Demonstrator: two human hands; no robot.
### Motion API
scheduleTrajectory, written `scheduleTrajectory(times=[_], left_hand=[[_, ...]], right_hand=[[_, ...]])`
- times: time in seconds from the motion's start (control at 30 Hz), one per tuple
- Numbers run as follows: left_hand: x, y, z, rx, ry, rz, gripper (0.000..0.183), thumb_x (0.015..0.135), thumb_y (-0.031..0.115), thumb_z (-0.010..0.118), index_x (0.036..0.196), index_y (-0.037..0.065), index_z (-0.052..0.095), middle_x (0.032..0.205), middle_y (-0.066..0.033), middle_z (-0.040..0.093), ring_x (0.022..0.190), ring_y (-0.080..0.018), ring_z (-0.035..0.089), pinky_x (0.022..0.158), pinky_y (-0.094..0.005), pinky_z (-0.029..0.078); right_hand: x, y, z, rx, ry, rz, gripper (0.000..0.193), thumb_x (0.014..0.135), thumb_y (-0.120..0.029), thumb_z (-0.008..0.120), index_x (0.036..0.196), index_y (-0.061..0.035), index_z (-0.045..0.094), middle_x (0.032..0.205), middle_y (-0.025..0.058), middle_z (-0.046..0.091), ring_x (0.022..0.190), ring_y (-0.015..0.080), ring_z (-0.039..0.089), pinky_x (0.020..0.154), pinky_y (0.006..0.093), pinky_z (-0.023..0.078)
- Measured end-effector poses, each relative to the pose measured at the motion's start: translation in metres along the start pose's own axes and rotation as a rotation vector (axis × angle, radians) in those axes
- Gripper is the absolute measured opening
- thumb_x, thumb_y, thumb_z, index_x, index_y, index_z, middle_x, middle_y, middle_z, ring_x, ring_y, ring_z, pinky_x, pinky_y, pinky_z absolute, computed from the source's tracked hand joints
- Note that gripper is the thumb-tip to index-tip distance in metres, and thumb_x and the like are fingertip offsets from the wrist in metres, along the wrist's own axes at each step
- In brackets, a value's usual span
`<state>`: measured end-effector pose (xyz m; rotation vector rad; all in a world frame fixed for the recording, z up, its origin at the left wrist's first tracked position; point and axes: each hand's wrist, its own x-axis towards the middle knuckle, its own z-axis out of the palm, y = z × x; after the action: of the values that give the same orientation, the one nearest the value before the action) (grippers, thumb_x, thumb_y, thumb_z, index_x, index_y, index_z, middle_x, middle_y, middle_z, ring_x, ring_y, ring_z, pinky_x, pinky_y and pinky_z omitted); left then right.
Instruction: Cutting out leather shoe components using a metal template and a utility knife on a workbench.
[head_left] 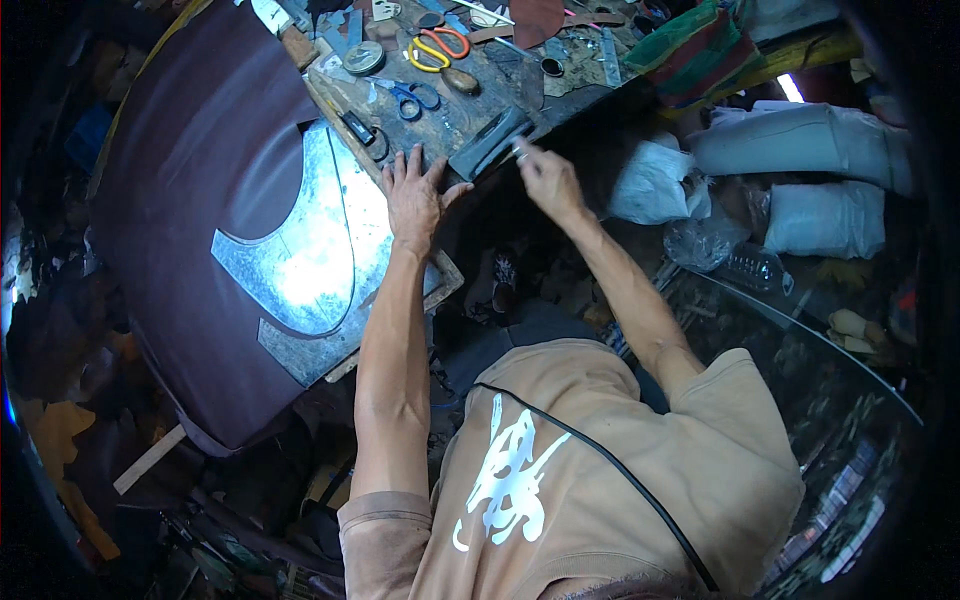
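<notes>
My left hand [415, 200] lies with spread fingers on the near edge of the wooden workbench [455, 120]. Just to its right, a dark grey rectangular block [490, 145], like a sharpening stone, rests at the bench edge. My right hand [548, 183] is closed beside the block's right end. A small shiny bit shows at its fingertips, too small to name. Left of my left hand, a curved grey metal-like sheet [300, 255] lies over a large dark brown sheet [190, 180] that looks like leather.
Blue-handled scissors [412, 100], orange-and-yellow-handled scissors [436, 50], a round tin [363, 58] and a wooden-handled tool [460, 81] lie on the bench. Wrapped bundles [825, 220] and a clear plastic bottle [755, 265] stand at the right. A black cable [620, 470] crosses my shirt.
</notes>
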<state>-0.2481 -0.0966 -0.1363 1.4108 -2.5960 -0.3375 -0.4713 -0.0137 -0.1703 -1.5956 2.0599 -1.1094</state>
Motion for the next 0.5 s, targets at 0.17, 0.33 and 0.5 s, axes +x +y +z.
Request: scheduleTrajectory(times=[0.17,0.33,0.5], left_hand=[[-0.002,-0.003,0.002,-0.003,0.009,-0.004,0.067,0.081,0.065,0.062,0.128,0.016,0.064,0.146,-0.0186,0.046,0.138,-0.0401,0.036,0.115,-0.0535,0.021],[-0.002,-0.001,0.000,-0.013,0.002,-0.002,0.067,0.082,0.064,0.062,0.129,0.016,0.063,0.146,-0.0186,0.046,0.138,-0.0401,0.036,0.115,-0.0535,0.021],[0.000,0.001,0.000,0.004,0.013,0.008,0.068,0.081,0.064,0.062,0.129,0.017,0.063,0.146,-0.0184,0.045,0.138,-0.0403,0.036,0.115,-0.0536,0.021]], right_hand=[[-0.013,-0.009,0.012,-0.006,-0.074,-0.074,0.035,0.091,-0.017,0.061,0.125,-0.0114,0.064,0.081,0.0229,0.064,0.079,0.0398,0.063,0.072,0.0442,0.052],[0.005,-0.005,-0.006,-0.093,-0.020,0.084,0.033,0.093,-0.013,0.056,0.124,-0.0042,0.064,0.082,0.0224,0.066,0.076,0.0376,0.063,0.069,0.0448,0.051],[0.000,-0.002,0.001,-0.052,-0.008,-0.015,0.034,0.092,-0.016,0.056,0.124,-0.0110,0.064,0.084,0.0203,0.065,0.080,0.0390,0.063,0.072,0.0464,0.052]])
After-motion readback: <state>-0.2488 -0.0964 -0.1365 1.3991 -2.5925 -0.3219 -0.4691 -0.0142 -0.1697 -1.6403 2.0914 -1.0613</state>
